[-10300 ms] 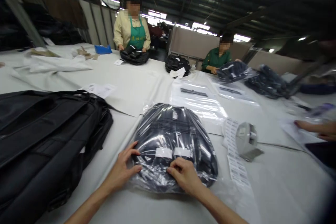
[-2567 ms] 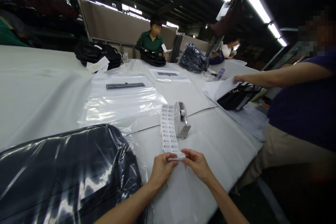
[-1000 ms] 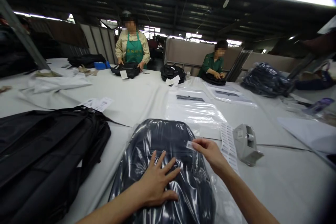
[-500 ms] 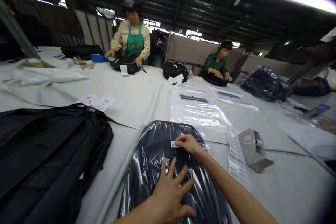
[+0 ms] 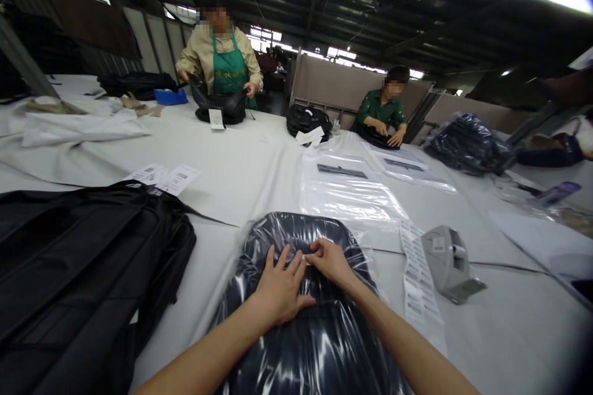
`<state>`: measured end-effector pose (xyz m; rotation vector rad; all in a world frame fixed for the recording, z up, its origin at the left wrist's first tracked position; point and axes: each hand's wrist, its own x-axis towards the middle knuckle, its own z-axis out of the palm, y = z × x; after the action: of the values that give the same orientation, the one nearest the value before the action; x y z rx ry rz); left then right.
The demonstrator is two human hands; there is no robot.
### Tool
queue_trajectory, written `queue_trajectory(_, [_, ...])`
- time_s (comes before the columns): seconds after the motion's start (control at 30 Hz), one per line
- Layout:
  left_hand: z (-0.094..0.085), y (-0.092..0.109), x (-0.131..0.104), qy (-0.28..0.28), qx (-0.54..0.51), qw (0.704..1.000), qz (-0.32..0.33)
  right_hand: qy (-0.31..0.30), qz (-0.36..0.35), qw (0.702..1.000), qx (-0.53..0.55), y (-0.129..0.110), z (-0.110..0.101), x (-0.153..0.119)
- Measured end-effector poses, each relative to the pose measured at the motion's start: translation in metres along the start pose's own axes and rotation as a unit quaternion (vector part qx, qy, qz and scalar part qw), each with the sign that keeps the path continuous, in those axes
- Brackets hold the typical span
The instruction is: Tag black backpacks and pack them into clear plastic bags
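Observation:
A dark backpack in clear plastic wrap (image 5: 296, 345) lies in front of me on the white-covered table. My left hand (image 5: 281, 287) rests on the wrap with fingers spread, its fingertips beside a small white sticker (image 5: 304, 259). Finger and thumb of my right hand (image 5: 328, 259) pinch the sticker's right side against the plastic; most of the sticker is hidden by my fingers. To the right lies a strip of printed labels (image 5: 417, 278), close by a grey tape dispenser (image 5: 451, 265).
Unwrapped black backpacks (image 5: 83, 271) with paper tags (image 5: 178, 179) fill the left. Flat clear plastic bags (image 5: 347, 194) lie beyond my work. Across the table, a person in a green apron (image 5: 229, 68) and a person in a green shirt (image 5: 384, 111) handle black bags. Wrapped bags (image 5: 467, 142) are piled far right.
My left hand has slid forward up the wrap to the sticker. My right hand has stayed nearly in place. The person in the apron has lifted part of a black bag.

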<state>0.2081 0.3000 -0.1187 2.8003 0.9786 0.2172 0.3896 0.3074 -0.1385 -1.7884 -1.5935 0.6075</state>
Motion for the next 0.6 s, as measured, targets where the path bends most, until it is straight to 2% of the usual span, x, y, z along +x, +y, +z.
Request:
queue_trajectory(0.07, [0.010, -0.010, 0.000, -0.023, 0.000, 1.000, -0.001, 0.038, -0.010, 0.998, -0.038, 0.003, 0.003, -0.007])
queue_trajectory(0.13, [0.018, -0.012, -0.002, -0.023, -0.002, 1.000, 0.002, 0.058, -0.014, 0.996, -0.067, 0.007, 0.007, -0.011])
queue_trajectory(0.23, [0.017, -0.008, -0.003, -0.034, -0.012, 0.999, 0.006, 0.064, -0.011, 0.994, -0.086, 0.010, 0.006, -0.010])
queue_trajectory(0.3, [0.009, -0.010, -0.002, -0.058, -0.030, 0.998, 0.015, 0.072, -0.009, 0.994, -0.087, 0.012, -0.007, -0.013])
queue_trajectory(0.37, [-0.004, -0.020, -0.002, -0.036, -0.054, 0.998, 0.008, 0.099, 0.001, 0.992, -0.085, 0.015, -0.031, -0.033])
queue_trajectory(0.4, [-0.011, -0.028, -0.004, 0.014, -0.068, 0.997, -0.013, 0.119, 0.019, 0.989, -0.083, 0.018, -0.046, -0.053])
queue_trajectory(0.43, [-0.018, -0.039, -0.007, 0.089, -0.084, 0.991, -0.053, 0.138, 0.046, 0.986, -0.077, 0.021, -0.060, -0.079])
queue_trajectory(0.47, [-0.023, -0.050, -0.011, 0.171, -0.105, 0.973, -0.113, 0.156, 0.105, 0.980, -0.066, 0.025, -0.072, -0.112])
queue_trajectory(0.5, [-0.027, -0.062, -0.016, 0.241, -0.134, 0.943, -0.186, 0.158, 0.178, 0.970, -0.051, 0.028, -0.081, -0.149])
queue_trajectory(0.53, [-0.028, -0.072, -0.020, 0.273, -0.175, 0.910, -0.259, 0.121, 0.249, 0.961, -0.006, 0.030, -0.084, -0.188])
queue_trajectory(0.6, [-0.024, -0.086, -0.027, 0.235, -0.275, 0.859, -0.361, 0.021, 0.304, 0.940, 0.157, 0.025, -0.077, -0.262])
